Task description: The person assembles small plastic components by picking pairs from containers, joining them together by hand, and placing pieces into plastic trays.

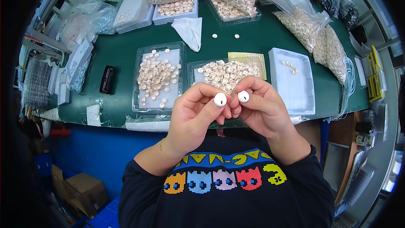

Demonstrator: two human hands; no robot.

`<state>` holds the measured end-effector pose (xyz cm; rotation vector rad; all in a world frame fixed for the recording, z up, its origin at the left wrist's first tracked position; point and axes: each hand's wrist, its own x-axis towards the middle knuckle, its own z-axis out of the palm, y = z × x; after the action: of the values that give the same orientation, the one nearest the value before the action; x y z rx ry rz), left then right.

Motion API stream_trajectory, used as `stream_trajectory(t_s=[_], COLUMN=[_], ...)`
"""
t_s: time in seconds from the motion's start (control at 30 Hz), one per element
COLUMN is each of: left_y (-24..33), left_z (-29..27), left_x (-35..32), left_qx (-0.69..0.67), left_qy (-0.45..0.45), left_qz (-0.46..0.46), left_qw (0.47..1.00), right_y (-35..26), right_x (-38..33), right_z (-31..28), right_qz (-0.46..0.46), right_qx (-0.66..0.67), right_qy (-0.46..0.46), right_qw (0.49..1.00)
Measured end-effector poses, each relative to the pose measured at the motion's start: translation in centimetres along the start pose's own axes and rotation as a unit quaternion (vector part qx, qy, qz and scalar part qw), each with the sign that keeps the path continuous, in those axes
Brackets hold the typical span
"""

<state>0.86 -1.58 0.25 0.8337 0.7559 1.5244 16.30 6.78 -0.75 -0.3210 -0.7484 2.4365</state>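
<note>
Fingers of left hand (192,116) and right hand (263,107) pinch hidden item; 2 white fingertip covers (220,99) visible.

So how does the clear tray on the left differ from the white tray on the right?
The clear tray holds a large heap of small cream-coloured round pieces; the white tray holds only a few, near its top end. The clear tray has see-through walls with a white liner inside, while the white tray is opaque. Both are rectangular and lie flat on the green table, beyond the person's hands.
</note>
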Motion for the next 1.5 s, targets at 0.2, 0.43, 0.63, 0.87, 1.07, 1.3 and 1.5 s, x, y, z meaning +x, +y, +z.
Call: stream_trajectory(t_s=[0.2,0.43,0.63,0.87,1.07,1.3,1.5], left_y=[0.0,-2.0,-3.4,1.9,1.2,-7.7,-9.4], left_z=[0.3,-1.9,-5.5,-13.3,-12.1,-13.2,-14.4], left_x=[-0.1,0.9,0.8,2.7,10.5,21.3,22.9], left_qx=[0.050,-0.115,-0.240,0.290,0.616,0.731,0.717], left_qy=[0.006,0.006,0.022,0.168,0.101,0.001,-0.078], left_qz=[0.027,-0.192,-0.273,-0.104,0.089,0.119,0.040], left_qw=[0.998,0.975,0.931,0.936,0.776,0.672,0.692], right_y=[-0.1,0.7,0.5,-6.5,-8.4,-7.0,-6.4], right_x=[0.0,0.3,2.1,6.3,12.6,17.2,17.3], right_z=[-0.1,-1.0,-1.3,-6.5,-12.7,-16.2,-16.7], right_qz=[-0.005,-0.170,-0.231,-0.139,-0.064,0.011,0.036], right_qx=[-0.006,-0.301,-0.674,-0.660,-0.749,-0.795,-0.776], right_qy=[0.003,0.060,-0.047,0.135,0.161,0.208,0.205], right_qw=[1.000,0.936,0.700,0.726,0.640,0.570,0.596])
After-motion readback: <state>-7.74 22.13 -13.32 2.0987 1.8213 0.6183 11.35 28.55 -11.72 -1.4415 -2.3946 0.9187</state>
